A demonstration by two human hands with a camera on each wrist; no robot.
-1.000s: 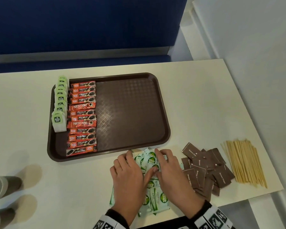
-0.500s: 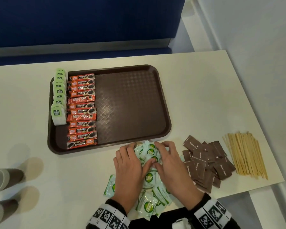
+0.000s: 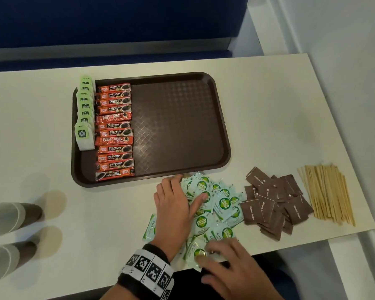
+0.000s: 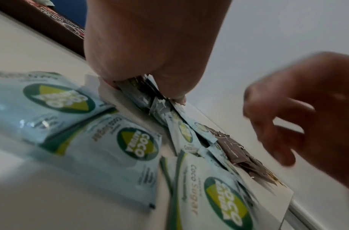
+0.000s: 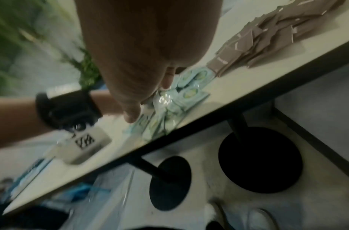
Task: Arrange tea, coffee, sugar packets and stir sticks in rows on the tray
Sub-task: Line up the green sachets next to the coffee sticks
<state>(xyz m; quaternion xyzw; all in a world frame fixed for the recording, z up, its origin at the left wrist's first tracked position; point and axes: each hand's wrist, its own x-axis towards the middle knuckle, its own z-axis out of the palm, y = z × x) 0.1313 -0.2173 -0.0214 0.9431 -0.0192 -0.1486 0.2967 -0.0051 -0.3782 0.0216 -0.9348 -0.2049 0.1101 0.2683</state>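
Both hands work the green sugar packets (image 3: 220,204) heaped on the surface: left hand (image 3: 173,207) spread flat over the heap, right hand (image 3: 232,265) loosely spread at its near edge. Tray (image 3: 224,135) lies just beyond, left hand nearer.

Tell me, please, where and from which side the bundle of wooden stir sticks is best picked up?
Probably around the middle of the stir sticks, pinching across the bundle from above. They lie flat and loose, fanned roughly parallel on the table, ends towards and away from the person. Both sides look free: table edge on the right, brown sugar packets left.
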